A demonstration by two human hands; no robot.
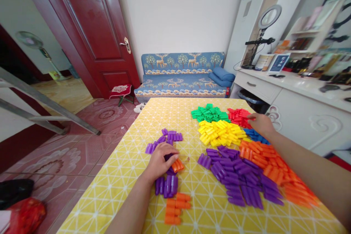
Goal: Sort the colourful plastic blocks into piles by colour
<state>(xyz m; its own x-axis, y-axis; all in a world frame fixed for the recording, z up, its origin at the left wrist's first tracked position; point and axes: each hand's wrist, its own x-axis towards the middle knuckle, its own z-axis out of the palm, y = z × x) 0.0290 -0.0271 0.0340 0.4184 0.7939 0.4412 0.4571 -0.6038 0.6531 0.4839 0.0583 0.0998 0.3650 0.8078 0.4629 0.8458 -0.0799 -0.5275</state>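
Note:
My left hand (161, 160) curves over a small row of purple and orange ridged plastic pieces, its thumb and fingers closed around a purple piece. An orange piece (177, 165) sits beside its thumb. Purple pieces (167, 186) lie below the hand, and more purple pieces (172, 136) are laid out above it. Nearer me is a group of orange pieces (175, 208). Stretched to the far right, my right hand (261, 124) has its fingers pinched at the edge of the red pile (238, 117); what lies between the fingertips is hidden.
Heaps of green (210, 113), yellow (221, 133), blue (255, 136), purple (236, 175) and orange pieces (276, 168) cover the right of the yellow-clothed table (109, 193). Beyond stands a blue sofa (181, 80). A white dresser (309, 113) flanks the table's right side.

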